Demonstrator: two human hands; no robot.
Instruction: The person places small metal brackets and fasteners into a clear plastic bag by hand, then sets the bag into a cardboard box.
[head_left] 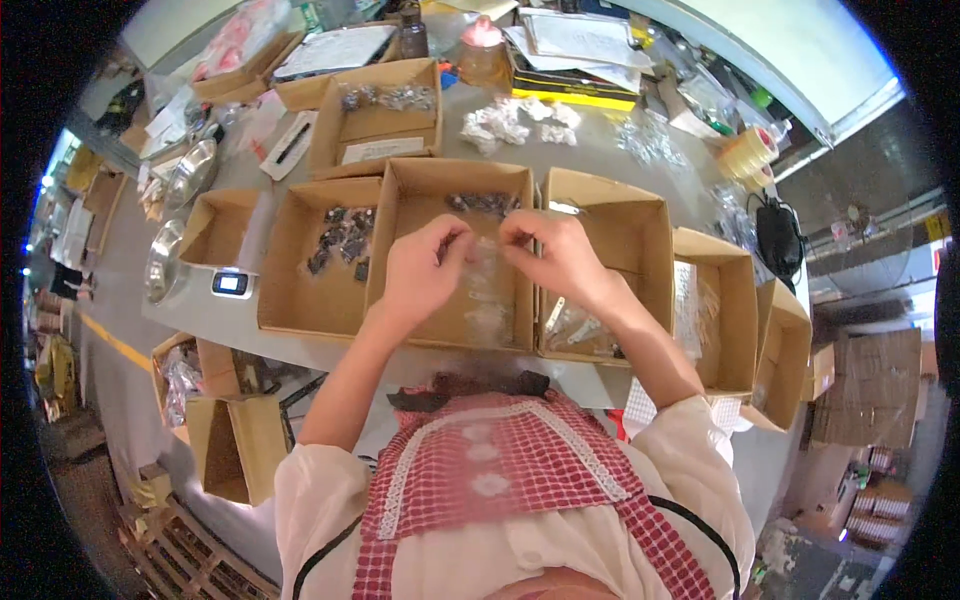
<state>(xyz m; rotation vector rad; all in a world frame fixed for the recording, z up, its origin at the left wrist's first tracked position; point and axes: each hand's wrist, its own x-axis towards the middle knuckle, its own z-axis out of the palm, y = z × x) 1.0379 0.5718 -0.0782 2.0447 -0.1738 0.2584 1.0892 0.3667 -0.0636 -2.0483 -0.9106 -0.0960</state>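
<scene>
My left hand [428, 264] and my right hand [562, 252] face each other over the middle cardboard box [425, 318]. The fingers of both are curled into a pinch, and whatever they hold is too small or hidden to name. Below and between them lie small clear plastic bags [487, 305] in the box, somewhat blurred. Small dark parts [482, 204] are gathered at its far end. More dark parts [345, 236] sit in the box to the left. In the box [615, 225] on the right are pale flat strips [556, 314] and clear plastic pieces.
Two narrower boxes [735, 300] stand farther right. On the left are a small box [222, 225], a device with a lit screen [231, 284] and metal bowls [165, 262]. Behind stand a box of bagged parts [390, 125], white bundles [495, 125] and tape rolls [748, 155].
</scene>
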